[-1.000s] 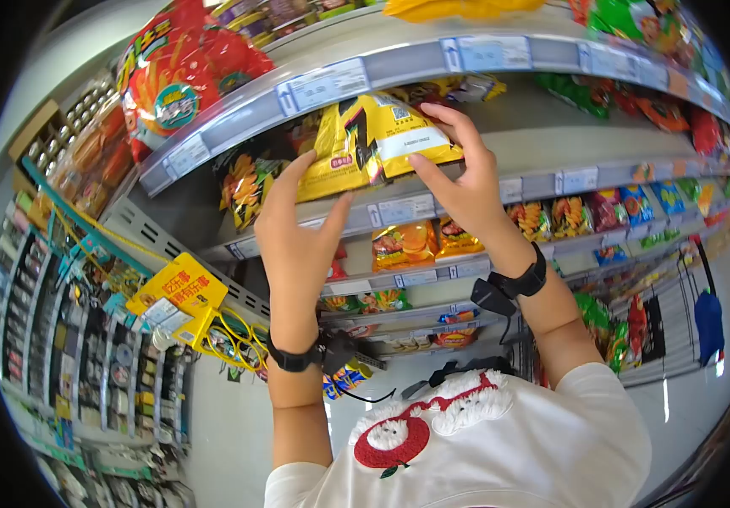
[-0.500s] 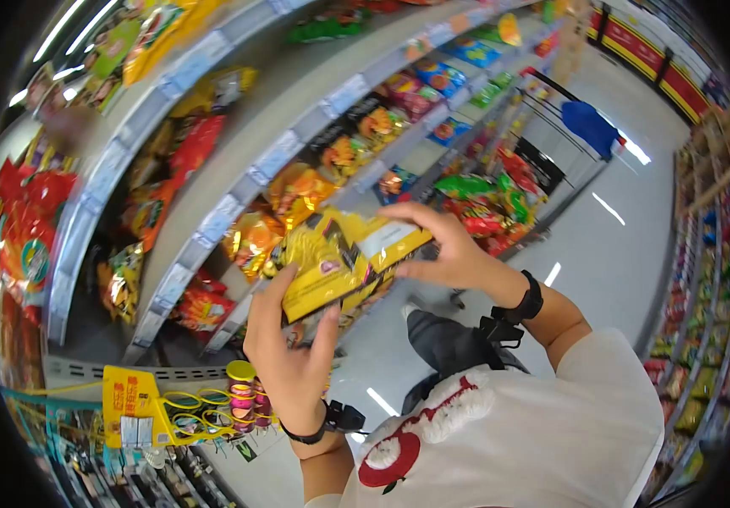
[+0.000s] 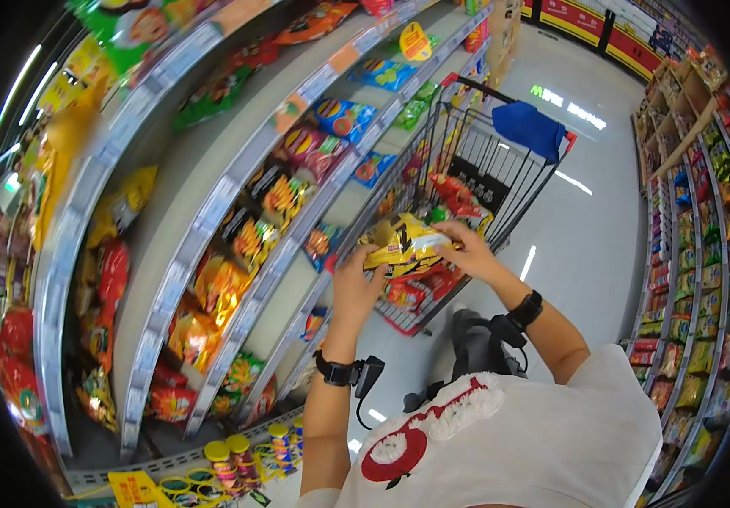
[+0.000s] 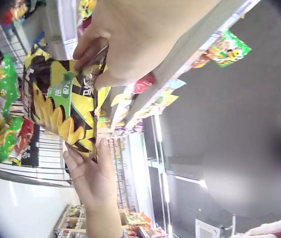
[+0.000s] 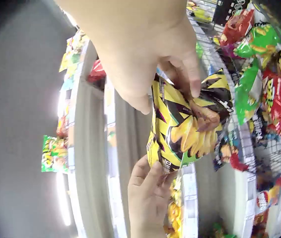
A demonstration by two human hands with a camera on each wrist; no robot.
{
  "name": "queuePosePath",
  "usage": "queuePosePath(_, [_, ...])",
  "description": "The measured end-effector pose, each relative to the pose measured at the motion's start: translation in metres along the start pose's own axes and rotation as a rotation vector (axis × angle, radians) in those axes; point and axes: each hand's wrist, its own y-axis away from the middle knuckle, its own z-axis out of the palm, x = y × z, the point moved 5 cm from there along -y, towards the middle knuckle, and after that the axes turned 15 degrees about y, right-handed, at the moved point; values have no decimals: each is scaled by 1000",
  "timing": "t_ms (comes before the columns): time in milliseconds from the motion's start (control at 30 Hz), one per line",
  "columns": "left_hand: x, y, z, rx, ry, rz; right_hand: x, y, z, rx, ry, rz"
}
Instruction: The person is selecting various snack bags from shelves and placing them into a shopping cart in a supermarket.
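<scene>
Both hands hold a yellow and black snack bag (image 3: 400,244) between them, over the near end of a shopping cart (image 3: 509,190). My left hand (image 3: 355,288) pinches its left edge and my right hand (image 3: 471,254) its right edge. In the left wrist view the bag (image 4: 61,106) shows printed chips and a green label, gripped by the left hand (image 4: 130,39) above and the right hand (image 4: 95,181) below. The right wrist view has the bag (image 5: 180,124) between the right hand (image 5: 140,49) and left hand (image 5: 149,198). Red and green bags lie in the cart.
Shelves of snack bags (image 3: 255,229) run along the left, close to the left arm. A blue cloth (image 3: 527,129) hangs on the cart's far end. More stocked shelves (image 3: 703,279) line the right side, across the aisle floor (image 3: 585,237).
The hands have carried the yellow bag away from the shelf on the left to above the cart. The view has turned right along the aisle, bringing the whole cart into sight.
</scene>
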Motion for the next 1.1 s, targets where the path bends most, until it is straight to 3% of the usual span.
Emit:
queuePosePath(33, [-17, -17, 21, -37, 1, -30, 42, -23, -7, 71, 7, -98])
queuePosePath(100, [-51, -59, 63, -95, -4, -78, 103, -60, -25, 180, 134, -100])
queuePosePath(133, [-68, -75, 80, -95, -55, -34, 127, -76, -33, 114, 110, 25])
queuePosePath(200, [-101, -92, 107, -107, -120, -105, 174, -104, -42, 110, 169, 13])
queuePosePath(433, [-215, -92, 140, -48, -57, -345, 207, -159, -30, -152, 370, -13])
queuePosePath(500, [-215, -87, 141, -39, -43, -461, 217, -165, -21, -252, 346, 56])
queuePosePath(533, [-213, -87, 140, -29, -45, -451, 216, -166, -19, -223, 347, -26])
queuePosePath(633, [-221, -81, 139, -33, -65, -479, 209, -163, -13, -360, 362, 127])
queuePosePath(667, [-223, -79, 141, -53, -74, -529, 219, -166, -6, -283, 395, 23])
queuePosePath(700, [-224, -75, 141, -69, -81, -581, 224, -165, -4, -276, 404, 36])
queuePosePath(767, [-213, -69, 139, -139, -138, -486, 229, -166, 4, -270, 422, 49])
queuePosePath(833, [-199, -59, 140, -181, -225, -343, 243, -165, 10, -148, 546, -60])
queuePosePath(967, [-152, -30, 111, -157, -285, -350, 167, -130, 16, 161, 897, -299])
queuePosePath(1100, [-122, 33, 68, -113, -186, -207, 106, -89, 74, -102, 728, -436])
